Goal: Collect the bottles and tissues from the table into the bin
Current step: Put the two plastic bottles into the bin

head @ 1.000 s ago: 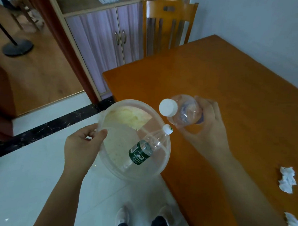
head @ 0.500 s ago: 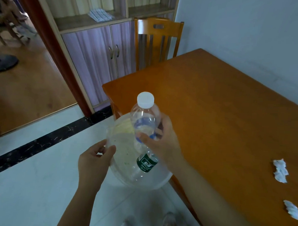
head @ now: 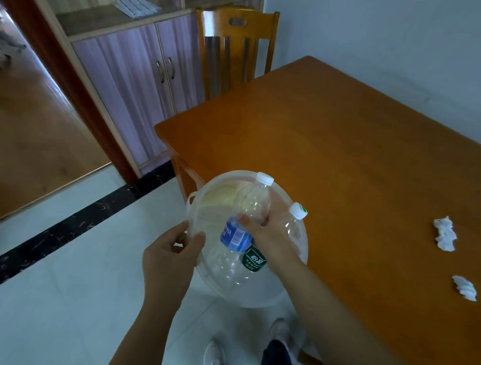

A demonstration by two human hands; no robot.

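My left hand (head: 171, 255) pinches the left rim of a clear plastic bin (head: 256, 296) held beside the table's near edge. My right hand (head: 267, 237) grips an empty bottle with a blue label (head: 241, 223), lowered into the bin with its white cap pointing away. A second empty bottle with a green label (head: 292, 228) lies inside the bin, its cap resting against the right rim. Two crumpled white tissues lie on the orange wooden table (head: 331, 147): one (head: 445, 236) farther out, the other (head: 465, 288) nearer me.
A wooden chair (head: 235, 51) stands at the table's far end. A cabinet with purple doors (head: 138, 87) is behind on the left, beside a doorway. My feet are on the white tiled floor (head: 63, 298) under the bin.
My right hand carried the blue-label bottle from above the table over to the bin and lowered it inside. The bin shifted closer to the table edge.
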